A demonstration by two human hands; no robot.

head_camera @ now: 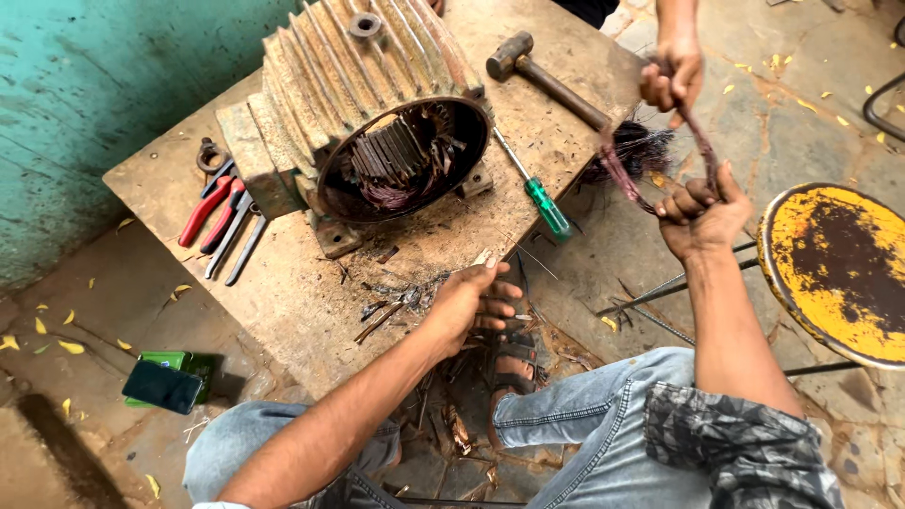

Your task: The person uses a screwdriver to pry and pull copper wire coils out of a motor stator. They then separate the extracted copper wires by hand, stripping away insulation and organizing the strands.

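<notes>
Resting at the near edge of the wooden tabletop [311, 311], the left hand [468, 303] lies loosely curled among wire scraps, gripping nothing, apparently bracing. Right hand [702, 215], off the table's right edge, is closed around a loop of reddish copper winding [650, 170], held taut against another person's hand [671, 77]. A green-handled screwdriver [545, 203] lies mid-right. The rusty motor housing [368, 113] sits centre-far; red pliers [209, 209] at the left edge; hammer [528, 71] at the far-right corner.
</notes>
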